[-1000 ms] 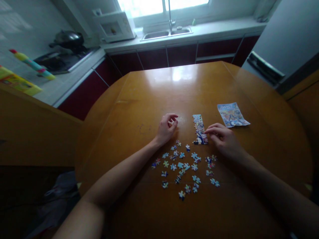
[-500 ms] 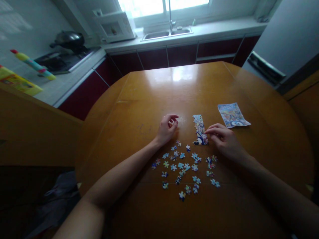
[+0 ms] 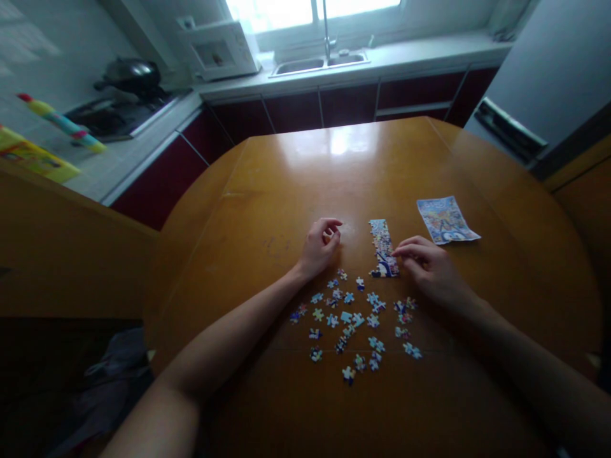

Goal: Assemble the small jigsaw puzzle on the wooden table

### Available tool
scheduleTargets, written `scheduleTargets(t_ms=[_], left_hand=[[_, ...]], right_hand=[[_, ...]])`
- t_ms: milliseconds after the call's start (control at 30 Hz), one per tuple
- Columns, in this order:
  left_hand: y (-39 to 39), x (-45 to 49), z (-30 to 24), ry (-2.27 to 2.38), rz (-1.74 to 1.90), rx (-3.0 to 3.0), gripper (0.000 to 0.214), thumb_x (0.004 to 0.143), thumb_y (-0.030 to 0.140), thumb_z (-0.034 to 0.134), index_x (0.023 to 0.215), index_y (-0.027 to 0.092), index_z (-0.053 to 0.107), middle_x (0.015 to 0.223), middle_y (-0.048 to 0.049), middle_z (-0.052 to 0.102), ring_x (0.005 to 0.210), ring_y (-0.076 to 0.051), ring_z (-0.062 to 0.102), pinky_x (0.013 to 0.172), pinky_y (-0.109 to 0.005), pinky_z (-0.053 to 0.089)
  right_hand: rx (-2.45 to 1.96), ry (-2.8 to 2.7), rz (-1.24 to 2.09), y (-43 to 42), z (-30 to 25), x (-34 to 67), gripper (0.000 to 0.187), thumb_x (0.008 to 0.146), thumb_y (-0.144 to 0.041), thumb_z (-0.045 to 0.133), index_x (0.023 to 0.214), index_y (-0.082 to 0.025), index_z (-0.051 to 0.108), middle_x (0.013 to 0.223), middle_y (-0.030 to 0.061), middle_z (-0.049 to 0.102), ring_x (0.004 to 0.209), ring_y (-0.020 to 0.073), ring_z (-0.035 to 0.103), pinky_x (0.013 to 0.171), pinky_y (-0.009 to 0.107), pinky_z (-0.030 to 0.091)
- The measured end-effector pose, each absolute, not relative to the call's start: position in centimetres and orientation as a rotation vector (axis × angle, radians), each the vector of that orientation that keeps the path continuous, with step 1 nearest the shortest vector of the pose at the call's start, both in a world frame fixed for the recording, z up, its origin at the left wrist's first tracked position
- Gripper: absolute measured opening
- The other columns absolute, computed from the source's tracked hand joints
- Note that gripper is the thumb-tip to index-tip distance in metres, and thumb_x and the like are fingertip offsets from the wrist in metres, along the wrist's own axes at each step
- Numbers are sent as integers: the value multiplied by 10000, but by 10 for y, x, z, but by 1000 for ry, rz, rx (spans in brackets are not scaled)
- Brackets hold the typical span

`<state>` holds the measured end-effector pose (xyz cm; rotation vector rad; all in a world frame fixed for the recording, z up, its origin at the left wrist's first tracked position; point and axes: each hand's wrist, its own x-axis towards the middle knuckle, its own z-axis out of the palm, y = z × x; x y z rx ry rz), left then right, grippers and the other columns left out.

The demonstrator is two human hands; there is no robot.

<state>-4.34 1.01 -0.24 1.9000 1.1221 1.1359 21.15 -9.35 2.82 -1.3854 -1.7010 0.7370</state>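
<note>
A joined strip of jigsaw puzzle point(image 3: 382, 247) lies on the wooden table point(image 3: 286, 184), its long side running away from me. My right hand point(image 3: 424, 262) rests at the strip's right edge, thumb and fingertips drawn together and touching that edge; whether a piece is between them is hidden. Left of the strip, my left hand point(image 3: 321, 245) lies on its side on the table with loosely curled fingers apart and nothing in them. Several loose puzzle pieces point(image 3: 345, 317) are scattered nearer to me, below both hands.
A creased picture sheet point(image 3: 446, 219) lies right of the strip. Beyond the table are a counter with a sink point(image 3: 324, 65), a white microwave point(image 3: 222, 52) and a pan point(image 3: 131, 76) on the stove. A fridge point(image 3: 548, 83) stands at the right.
</note>
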Motion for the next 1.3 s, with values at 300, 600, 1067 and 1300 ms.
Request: scheduleTargets(t_ms=[300, 600, 1067, 1300], left_hand=[[11, -43, -2, 1121, 1132, 1898, 199, 882, 104, 601, 1062, 172, 650, 908, -38, 634, 781, -125, 549, 599, -207, 431], [11, -43, -3, 1123, 1123, 1897, 189, 889, 111, 592, 1057, 174, 653, 907, -39, 637, 783, -126, 557, 597, -205, 434], [9, -41, 2, 1104, 1130, 1868, 158, 909, 112, 563, 1030, 169, 649, 892, -31, 635, 757, -113, 560, 591, -197, 432], [10, -42, 4, 1119, 1163, 1835, 206, 915, 104, 542, 1091, 188, 608, 900, -31, 624, 764, -118, 581, 631, -215, 473]], right_hand=[[-1391, -1704, 754, -94, 28, 211, 171, 903, -227, 566, 922, -224, 736, 1025, 89, 654, 908, 233, 628, 716, 384, 514], [-1378, -1707, 746, -93, 26, 212, 158, 908, -234, 574, 918, -230, 731, 1026, 85, 650, 925, 231, 629, 735, 383, 522], [-1372, -1694, 752, -94, 27, 211, 161, 899, -216, 568, 919, -228, 727, 1020, 82, 648, 931, 230, 624, 743, 380, 514], [-1369, -1679, 741, -93, 29, 211, 169, 901, -216, 561, 906, -231, 729, 999, 85, 653, 918, 230, 622, 717, 380, 514]])
